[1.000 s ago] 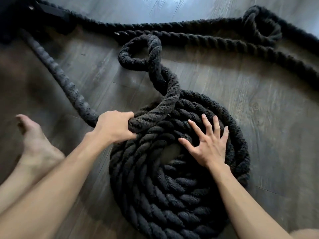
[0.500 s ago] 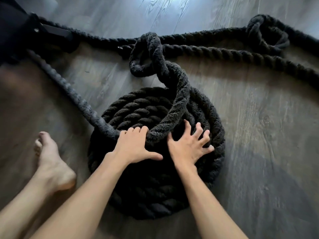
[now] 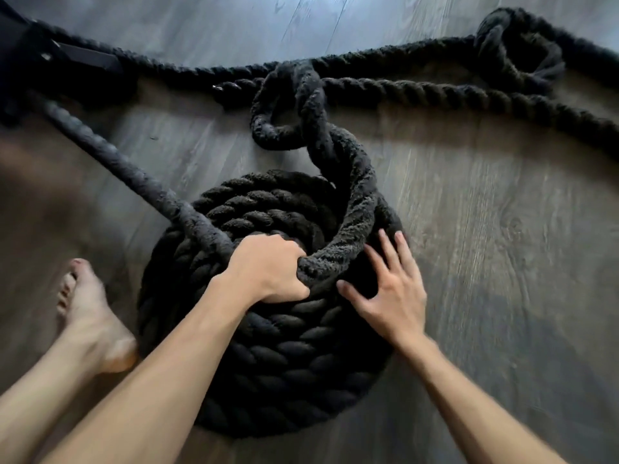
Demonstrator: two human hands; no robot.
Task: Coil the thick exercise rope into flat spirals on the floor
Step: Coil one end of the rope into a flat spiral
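I see the thick black rope (image 3: 355,202) mostly wound into a flat coil (image 3: 284,363) on the wood floor (image 3: 485,262), directly under both of my hands. My left hand (image 3: 268,267) grips the loose strand on top of the coil, fingers curled around it. My right hand (image 3: 388,293) lies just beside it, fingers spread flat against the coil's right edge. The free rope rises into a twisted loop (image 3: 311,95) beyond the coil. A bare foot (image 3: 90,316) stands left of the coil.

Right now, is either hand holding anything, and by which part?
The left hand grips the loose rope strand where it crosses the top of the coil; the right hand rests open on the coil, holding nothing.
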